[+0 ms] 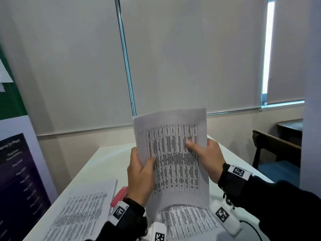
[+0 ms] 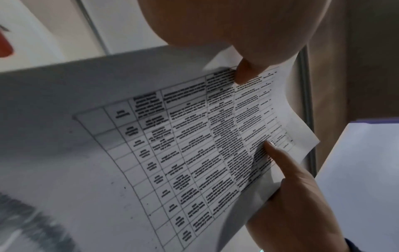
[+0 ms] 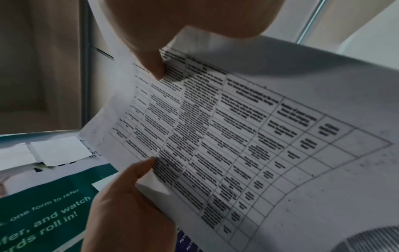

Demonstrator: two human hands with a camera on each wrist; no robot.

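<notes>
Both hands are on the printed sheet [image 1: 173,153], which is held upright, off the table [image 1: 107,159].
- The left hand [image 1: 140,176] has a pinch grip: thumb [image 1: 149,162] pressed on the printed face, other fingers wrapped behind the left edge.
- The right hand [image 1: 210,159] grips the same way. Its thumb [image 1: 190,144] sits on the face higher up than the left thumb, with the other fingers hidden behind the right edge.
- The sheet spans between the two thumbs. Its top edge stands well above them and its bottom end curls toward the wrists.
- Both wrist views show a thumb tip flat on the printed grid.
- A red stapler [image 1: 119,195] sits below the left hand, partly hidden by the wrist. It is just beside a paper stack [image 1: 81,211] lying flat.
</notes>
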